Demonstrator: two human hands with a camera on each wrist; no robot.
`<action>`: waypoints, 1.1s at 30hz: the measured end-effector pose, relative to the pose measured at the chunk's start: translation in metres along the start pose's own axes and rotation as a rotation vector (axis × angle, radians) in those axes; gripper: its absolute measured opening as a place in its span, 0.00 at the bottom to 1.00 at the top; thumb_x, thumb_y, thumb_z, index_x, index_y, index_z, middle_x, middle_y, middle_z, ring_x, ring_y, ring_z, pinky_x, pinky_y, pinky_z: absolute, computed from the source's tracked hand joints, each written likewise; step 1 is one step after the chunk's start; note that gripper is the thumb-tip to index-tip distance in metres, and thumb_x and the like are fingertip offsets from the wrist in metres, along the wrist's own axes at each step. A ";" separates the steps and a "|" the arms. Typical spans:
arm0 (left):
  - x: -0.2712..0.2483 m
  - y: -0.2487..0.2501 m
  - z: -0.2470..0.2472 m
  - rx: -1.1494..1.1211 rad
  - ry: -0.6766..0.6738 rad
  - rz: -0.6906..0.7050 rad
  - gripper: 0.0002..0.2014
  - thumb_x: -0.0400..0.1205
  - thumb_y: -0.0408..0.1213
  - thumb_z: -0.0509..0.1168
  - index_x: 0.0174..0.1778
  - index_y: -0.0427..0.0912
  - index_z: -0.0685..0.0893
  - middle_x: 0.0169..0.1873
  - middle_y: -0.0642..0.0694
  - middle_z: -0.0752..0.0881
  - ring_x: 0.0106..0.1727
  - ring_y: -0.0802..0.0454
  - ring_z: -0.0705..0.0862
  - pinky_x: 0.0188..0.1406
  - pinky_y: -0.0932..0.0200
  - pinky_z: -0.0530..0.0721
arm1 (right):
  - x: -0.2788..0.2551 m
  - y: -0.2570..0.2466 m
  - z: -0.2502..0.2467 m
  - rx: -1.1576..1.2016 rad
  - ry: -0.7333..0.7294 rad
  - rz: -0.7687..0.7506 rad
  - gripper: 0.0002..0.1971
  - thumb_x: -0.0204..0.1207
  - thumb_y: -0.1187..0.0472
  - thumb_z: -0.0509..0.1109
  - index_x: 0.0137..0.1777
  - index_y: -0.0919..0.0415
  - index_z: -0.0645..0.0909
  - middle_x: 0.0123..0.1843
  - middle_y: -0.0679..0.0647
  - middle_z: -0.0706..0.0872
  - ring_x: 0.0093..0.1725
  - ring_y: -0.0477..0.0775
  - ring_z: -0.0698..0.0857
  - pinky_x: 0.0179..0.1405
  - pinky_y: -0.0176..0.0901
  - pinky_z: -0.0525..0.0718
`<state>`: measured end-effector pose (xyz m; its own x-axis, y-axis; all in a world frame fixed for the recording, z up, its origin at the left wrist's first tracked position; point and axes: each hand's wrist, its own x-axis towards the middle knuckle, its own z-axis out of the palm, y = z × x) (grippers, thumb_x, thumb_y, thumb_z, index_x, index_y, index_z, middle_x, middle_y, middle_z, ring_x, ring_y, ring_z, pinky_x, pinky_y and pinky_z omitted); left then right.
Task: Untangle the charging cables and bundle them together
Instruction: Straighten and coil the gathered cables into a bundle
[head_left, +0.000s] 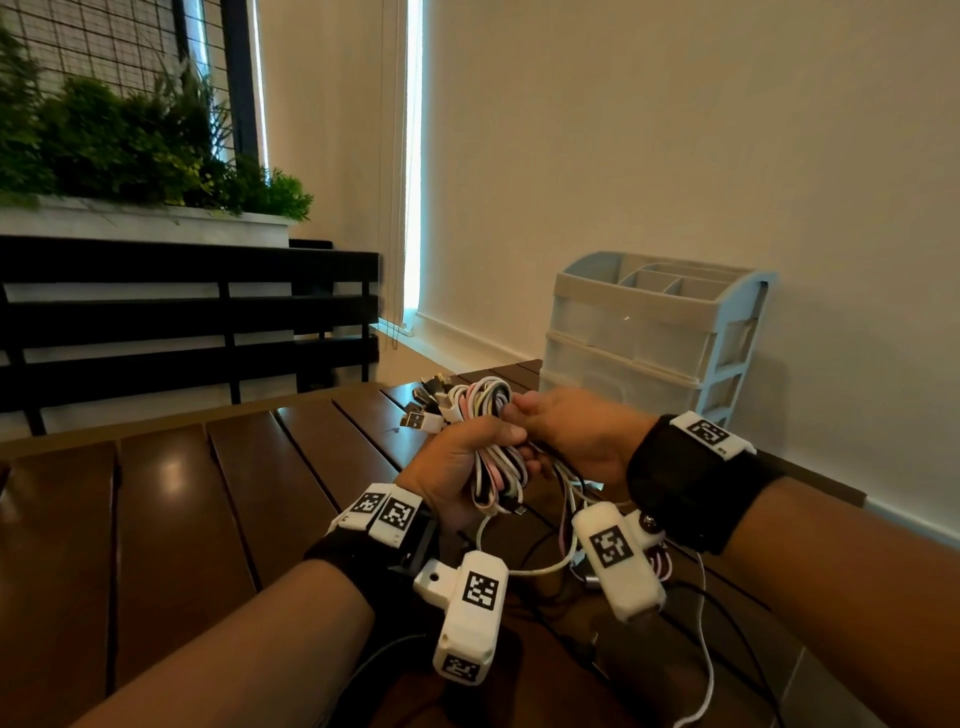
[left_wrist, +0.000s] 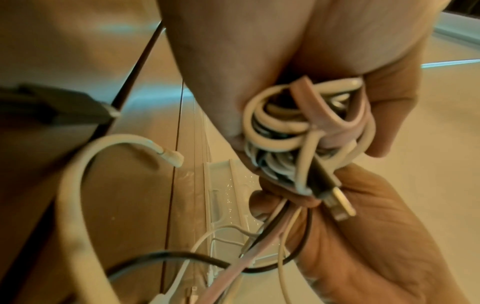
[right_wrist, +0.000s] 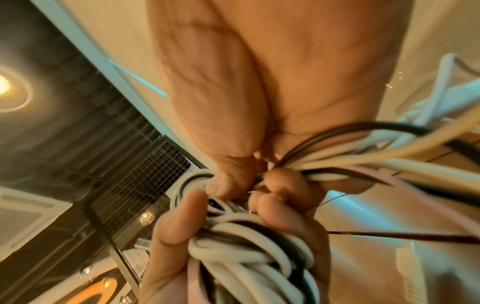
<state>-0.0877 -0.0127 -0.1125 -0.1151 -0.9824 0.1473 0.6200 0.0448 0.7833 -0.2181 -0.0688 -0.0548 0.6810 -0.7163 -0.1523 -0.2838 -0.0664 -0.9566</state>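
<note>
A coiled bundle of charging cables (head_left: 493, 441), white, pink and black, is held above the wooden table (head_left: 182, 493). My left hand (head_left: 462, 462) grips the coil around its middle, thumb across the top. My right hand (head_left: 566, 436) pinches the strands beside it, fingers curled on the bundle's right side. USB plugs (head_left: 421, 415) stick out at the far end. In the left wrist view the looped cable bundle (left_wrist: 306, 131) fills the left hand (left_wrist: 363, 115), with a metal plug (left_wrist: 340, 205) poking out. In the right wrist view loose cable tails (right_wrist: 363, 162) run off to the right.
A plastic drawer organiser (head_left: 660, 332) stands against the wall behind my hands. Loose cable tails (head_left: 691, 623) hang down onto the table near the right edge. A black slatted bench (head_left: 182, 322) and a planter (head_left: 130, 150) stand at the left.
</note>
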 end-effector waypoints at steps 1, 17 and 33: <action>0.000 0.000 0.000 0.003 0.010 -0.005 0.12 0.67 0.28 0.66 0.46 0.35 0.84 0.30 0.40 0.83 0.30 0.47 0.85 0.34 0.57 0.86 | -0.001 0.000 0.000 0.004 0.001 0.005 0.15 0.82 0.53 0.63 0.62 0.63 0.80 0.36 0.56 0.81 0.28 0.48 0.77 0.28 0.36 0.80; 0.004 0.008 0.005 -0.214 0.089 0.147 0.06 0.69 0.26 0.61 0.39 0.40 0.76 0.44 0.37 0.90 0.32 0.47 0.88 0.32 0.56 0.88 | -0.007 0.003 0.005 -0.473 0.210 -0.378 0.08 0.78 0.64 0.71 0.39 0.59 0.74 0.51 0.41 0.87 0.55 0.42 0.86 0.59 0.51 0.86; 0.000 0.021 0.002 -0.337 0.212 0.170 0.06 0.77 0.30 0.63 0.34 0.41 0.80 0.23 0.49 0.80 0.24 0.55 0.82 0.35 0.58 0.84 | -0.005 0.014 0.012 -0.410 0.143 -0.205 0.14 0.81 0.46 0.63 0.55 0.56 0.75 0.42 0.50 0.84 0.37 0.44 0.82 0.36 0.38 0.79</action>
<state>-0.0767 -0.0112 -0.0949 0.1506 -0.9833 0.1020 0.8392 0.1817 0.5126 -0.2172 -0.0575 -0.0701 0.6594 -0.7461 0.0919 -0.4161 -0.4641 -0.7820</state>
